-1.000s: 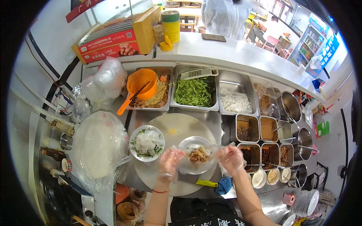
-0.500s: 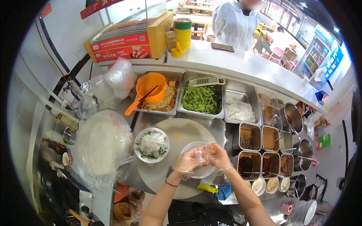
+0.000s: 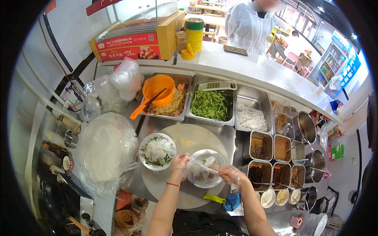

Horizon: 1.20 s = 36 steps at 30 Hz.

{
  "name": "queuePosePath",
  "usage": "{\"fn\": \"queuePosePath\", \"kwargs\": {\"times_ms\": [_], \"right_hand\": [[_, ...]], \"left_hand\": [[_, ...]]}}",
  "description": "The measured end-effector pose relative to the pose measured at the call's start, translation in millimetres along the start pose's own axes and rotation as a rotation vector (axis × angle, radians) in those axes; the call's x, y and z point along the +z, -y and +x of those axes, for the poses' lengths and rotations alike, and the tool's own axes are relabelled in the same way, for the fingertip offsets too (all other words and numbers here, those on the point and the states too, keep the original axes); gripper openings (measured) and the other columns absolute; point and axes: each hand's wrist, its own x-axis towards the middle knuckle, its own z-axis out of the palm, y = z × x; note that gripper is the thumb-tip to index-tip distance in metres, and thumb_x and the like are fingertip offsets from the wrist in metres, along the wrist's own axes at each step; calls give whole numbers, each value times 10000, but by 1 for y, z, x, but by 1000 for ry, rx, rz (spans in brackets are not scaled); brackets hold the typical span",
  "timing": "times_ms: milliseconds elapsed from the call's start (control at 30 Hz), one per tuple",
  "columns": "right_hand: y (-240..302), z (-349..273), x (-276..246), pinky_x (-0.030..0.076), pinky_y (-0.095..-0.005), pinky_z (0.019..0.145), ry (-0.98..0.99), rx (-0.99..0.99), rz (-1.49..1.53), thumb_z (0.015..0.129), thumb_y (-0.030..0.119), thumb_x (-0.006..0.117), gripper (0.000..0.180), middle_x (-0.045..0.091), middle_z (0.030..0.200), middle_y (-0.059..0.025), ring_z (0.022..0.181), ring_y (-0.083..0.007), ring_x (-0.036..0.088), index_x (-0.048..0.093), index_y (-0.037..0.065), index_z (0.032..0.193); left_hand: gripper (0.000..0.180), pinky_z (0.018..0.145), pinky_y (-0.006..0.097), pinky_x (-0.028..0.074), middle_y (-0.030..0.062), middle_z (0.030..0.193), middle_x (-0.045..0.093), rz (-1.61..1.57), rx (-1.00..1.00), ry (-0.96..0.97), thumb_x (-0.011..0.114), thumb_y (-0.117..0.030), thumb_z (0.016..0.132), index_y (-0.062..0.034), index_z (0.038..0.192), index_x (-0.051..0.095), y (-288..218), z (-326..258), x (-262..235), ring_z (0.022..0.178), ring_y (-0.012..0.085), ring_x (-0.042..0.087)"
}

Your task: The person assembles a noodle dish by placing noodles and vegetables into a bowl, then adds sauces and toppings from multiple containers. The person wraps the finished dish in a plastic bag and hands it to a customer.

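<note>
Holding clear bag (image 3: 204,167), 2 hands (image 3: 180,165), bowl (image 3: 219,155)

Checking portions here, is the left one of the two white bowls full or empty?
Full: the left bowl holds pale, translucent strips heaped over green shreds, which show around the edges.

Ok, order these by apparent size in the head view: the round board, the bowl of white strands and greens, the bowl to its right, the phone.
1. Round board
2. Bowl of white strands and greens and bowl to its right: too alike to rank
3. Phone
</note>
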Motion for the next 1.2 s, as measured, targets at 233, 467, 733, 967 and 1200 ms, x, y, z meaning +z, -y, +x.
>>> {"fn": "queuePosePath", "kwargs": {"times_ms": [233,467,733,967,1200], "right_hand": [[-37,24,0,299,-226,364,-17,-110,1016,927,270,429,370,564,664,32,381,-96,325,469,120,1264],[-6,17,58,460,-295,617,-163,-98,226,936,490,392,569,591,1126,-58,767,-131,550,312,180,1407],[-35,33,-5,291,-206,352,-507,-195,476,837,203,597,136,517,585,9,413,-74,396,542,96,773],[-101,46,-33,488,-292,674,-767,-548,-474,766,-22,556,297,604,894,-122,770,-174,577,507,-15,1059],[-138,83,0,518,-361,501,-605,-401,-364,817,5,453,321,582,806,-191,543,-247,625,422,-80,1125]], "left_hand": [[282,348,181,269,-29,589,435,-411,-698,576,494,-150,881,-34,1135,533,-36,-39,-12,423,42,351],[346,470,210,380,-24,618,513,339,-232,793,491,-178,911,-164,1256,480,-39,-94,52,500,60,439],[157,571,253,458,40,795,584,717,103,327,613,-184,866,-47,844,539,8,-34,-30,655,105,535],[396,797,336,506,127,1028,569,-362,-161,-44,527,-214,919,-64,1256,383,34,-70,-100,896,224,584],[468,935,492,453,187,1268,423,-689,-101,-54,420,5,851,12,1307,315,6,2,-120,1142,346,466]]}}
